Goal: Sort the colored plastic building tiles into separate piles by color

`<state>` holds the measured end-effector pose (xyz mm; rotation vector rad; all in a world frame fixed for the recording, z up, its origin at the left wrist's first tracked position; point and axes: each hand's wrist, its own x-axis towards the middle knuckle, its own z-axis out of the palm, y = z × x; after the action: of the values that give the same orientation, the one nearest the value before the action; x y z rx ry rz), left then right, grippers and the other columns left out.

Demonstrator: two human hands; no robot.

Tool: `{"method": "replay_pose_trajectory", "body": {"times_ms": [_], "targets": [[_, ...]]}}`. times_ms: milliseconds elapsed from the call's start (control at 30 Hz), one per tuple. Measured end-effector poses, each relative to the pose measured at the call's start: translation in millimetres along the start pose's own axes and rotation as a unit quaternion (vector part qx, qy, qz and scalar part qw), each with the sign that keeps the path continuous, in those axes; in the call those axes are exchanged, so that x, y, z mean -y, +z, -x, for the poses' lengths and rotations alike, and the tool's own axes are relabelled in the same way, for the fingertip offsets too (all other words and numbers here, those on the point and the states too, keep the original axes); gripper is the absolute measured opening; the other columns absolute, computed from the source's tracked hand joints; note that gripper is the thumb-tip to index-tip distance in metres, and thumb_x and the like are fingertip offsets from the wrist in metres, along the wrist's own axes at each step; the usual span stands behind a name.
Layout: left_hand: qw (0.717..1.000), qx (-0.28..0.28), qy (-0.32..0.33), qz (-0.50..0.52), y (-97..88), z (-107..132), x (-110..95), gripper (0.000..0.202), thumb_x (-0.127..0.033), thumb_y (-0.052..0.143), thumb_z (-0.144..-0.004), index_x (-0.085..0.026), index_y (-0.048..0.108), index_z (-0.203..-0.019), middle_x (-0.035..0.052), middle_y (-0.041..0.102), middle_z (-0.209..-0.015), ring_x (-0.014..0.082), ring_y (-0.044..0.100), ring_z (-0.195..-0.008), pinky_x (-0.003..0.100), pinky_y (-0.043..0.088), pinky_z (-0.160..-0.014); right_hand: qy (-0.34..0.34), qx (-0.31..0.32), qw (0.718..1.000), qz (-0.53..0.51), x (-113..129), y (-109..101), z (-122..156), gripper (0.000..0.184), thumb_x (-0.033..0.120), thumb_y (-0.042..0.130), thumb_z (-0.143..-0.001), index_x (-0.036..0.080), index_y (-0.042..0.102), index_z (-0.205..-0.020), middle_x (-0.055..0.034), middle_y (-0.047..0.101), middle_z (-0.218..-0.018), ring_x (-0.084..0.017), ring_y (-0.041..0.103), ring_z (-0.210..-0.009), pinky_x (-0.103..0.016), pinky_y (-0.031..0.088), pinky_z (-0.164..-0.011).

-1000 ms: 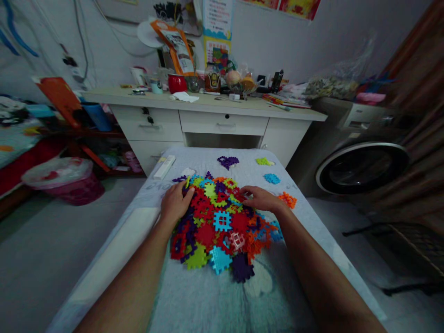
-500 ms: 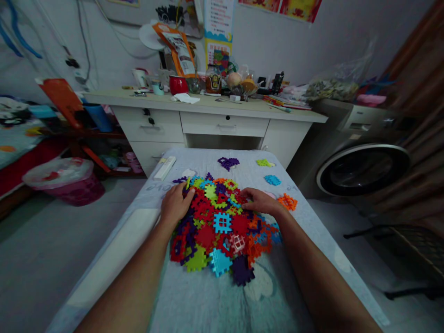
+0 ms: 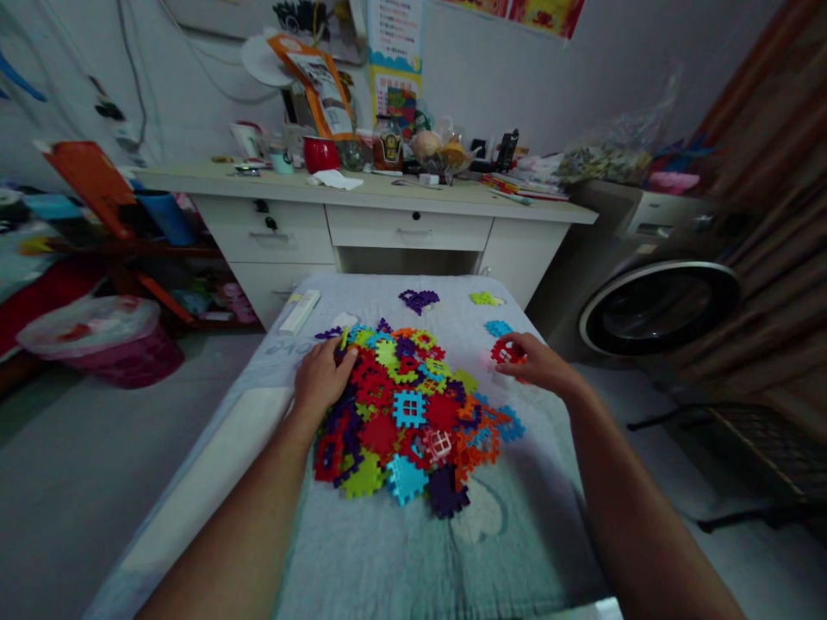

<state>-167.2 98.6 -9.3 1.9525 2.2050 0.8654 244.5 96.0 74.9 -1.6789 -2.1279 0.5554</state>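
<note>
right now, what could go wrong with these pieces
The red piece seems held by the fingertips of the right hand, so it might slip. It is also close to the blue cluster, which it could nudge. Pieces in the pile overlap, so a push from the left hand at its edge might make some slide.

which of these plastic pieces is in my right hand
The red piece pinched in your right hand, right of the pile where the other red pieces lie.
</note>
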Motion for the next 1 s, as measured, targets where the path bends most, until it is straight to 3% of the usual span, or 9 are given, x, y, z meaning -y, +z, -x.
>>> {"method": "replay_pose_trajectory", "body": {"times_ms": [100, 267, 467, 633, 733, 833, 1000], "targets": [[1.0, -0.001, 0.001, -0.003, -1.6, 1, -2, 0.054, -0.054, 0.039, -0.091, -0.018, 0.057, -0.126, 0.0137, 0.064, -0.122, 0.0282, 0.058, -0.116, 0.04, 0.044, -0.101, 0.026, -0.005, 0.997, 0.072, -23, -8, 31, 0.046, 0.043, 0.075, -0.071, 0.02, 0.067, -0.11, -0.0094, 0.065, -0.102, -0.022, 0.06, -0.09, -0.034, 0.048, -0.083], [1.0, 0.007, -0.006, -0.005, -4.8, 2, -6, 0.055, -0.054, 0.038, -0.091, -0.017, 0.057, -0.127, 0.0148, 0.063, -0.124, 0.0296, 0.058, -0.117, 0.042, 0.043, -0.102, 0.088, 0.004, 0.987, 0.132, -47, 4, 82, 0.048, 0.047, 0.073, -0.072, 0.018, 0.066, -0.11, -0.0118, 0.065, -0.103, -0.023, 0.063, -0.089, -0.033, 0.049, -0.081], [1.0, 0.007, -0.011, 0.006, -3.6, 2, -5, 0.056, -0.054, 0.039, -0.09, -0.016, 0.057, -0.127, 0.0154, 0.063, -0.125, 0.0303, 0.057, -0.118, 0.043, 0.042, -0.104, 0.116, -0.028, 0.978, 0.173, -55, 17, 105, 0.052, 0.049, 0.072, -0.073, 0.015, 0.065, -0.111, -0.0138, 0.065, -0.101, -0.025, 0.063, -0.089, -0.036, 0.048, -0.085], [0.999, -0.004, -0.016, 0.048, -0.9, 1, -1, 0.056, -0.054, 0.038, -0.09, -0.016, 0.059, -0.125, 0.0156, 0.063, -0.125, 0.0308, 0.056, -0.118, 0.045, 0.042, -0.104, 0.092, -0.045, 0.982, 0.158, -41, 13, 106, 0.049, 0.045, 0.066, -0.08, 0.014, 0.063, -0.118, -0.0159, 0.063, -0.11, -0.028, 0.061, -0.101, -0.039, 0.046, -0.093], [0.996, -0.014, -0.019, 0.086, -1.0, 0, 0, 0.053, -0.054, 0.037, -0.09, -0.018, 0.062, -0.12, 0.0138, 0.064, -0.121, 0.0295, 0.056, -0.117, 0.045, 0.041, -0.105, 0.041, -0.001, 0.989, 0.139, -21, 15, 105, 0.044, 0.039, 0.065, -0.08, 0.015, 0.064, -0.117, -0.0157, 0.063, -0.116, -0.029, 0.058, -0.108, -0.041, 0.044, -0.096], [0.991, -0.035, -0.022, 0.131, -2.7, 0, 1, 0.048, -0.052, 0.039, -0.089, -0.019, 0.064, -0.113, 0.0114, 0.065, -0.117, 0.0273, 0.055, -0.118, 0.043, 0.039, -0.108, -0.01, 0.058, 0.991, 0.117, 0, 23, 104, 0.052, 0.033, 0.07, -0.075, 0.018, 0.061, -0.123, -0.0136, 0.061, -0.126, -0.029, 0.055, -0.115, -0.043, 0.04, -0.101], [0.97, -0.077, -0.058, 0.223, -5.8, 2, 1, 0.043, -0.05, 0.046, -0.084, -0.019, 0.066, -0.107, 0.0085, 0.065, -0.117, 0.0249, 0.056, -0.116, 0.04, 0.04, -0.108, -0.032, 0.093, 0.987, 0.127, 14, 36, 98, 0.057, 0.021, 0.066, -0.073, 0.019, 0.058, -0.129, -0.0128, 0.059, -0.13, -0.029, 0.053, -0.116, -0.044, 0.037, -0.102]]}}
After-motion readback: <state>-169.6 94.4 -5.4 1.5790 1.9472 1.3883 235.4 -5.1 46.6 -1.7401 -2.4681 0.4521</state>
